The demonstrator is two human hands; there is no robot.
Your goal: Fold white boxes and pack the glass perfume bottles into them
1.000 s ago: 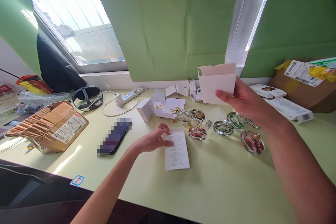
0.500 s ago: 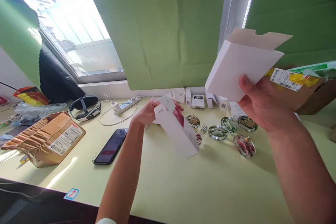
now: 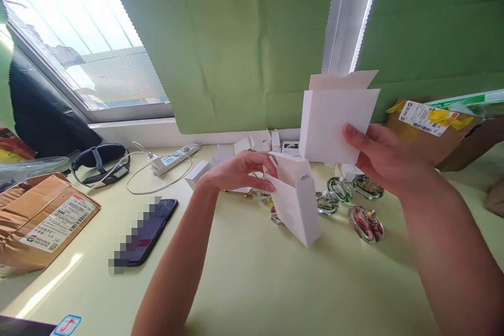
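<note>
My left hand (image 3: 246, 168) pinches the open top of a white printed box (image 3: 297, 207), which is tilted just above the table. My right hand (image 3: 378, 152) grips a plain white open-ended box (image 3: 338, 123) upright, its thumb across the front face and a notched flap at the top. Behind and beside the boxes lie several oval glass bottles: a red-patterned bottle (image 3: 365, 224), a green-patterned bottle (image 3: 339, 189) and a dark-patterned bottle (image 3: 368, 186). Part of another bottle shows behind the left-hand box.
Several small white boxes (image 3: 260, 140) stand along the wall. To the left lie a phone (image 3: 157, 226), a power strip (image 3: 173, 160) with its cable, a head strap device (image 3: 104, 165) and a brown paper parcel (image 3: 47, 220). A taped cardboard carton (image 3: 433, 131) sits at the back right.
The right-hand box has come lower and left, turning more upright. My left hand has moved right and turned the printed box, so its pink picture no longer shows. The view has shifted.
</note>
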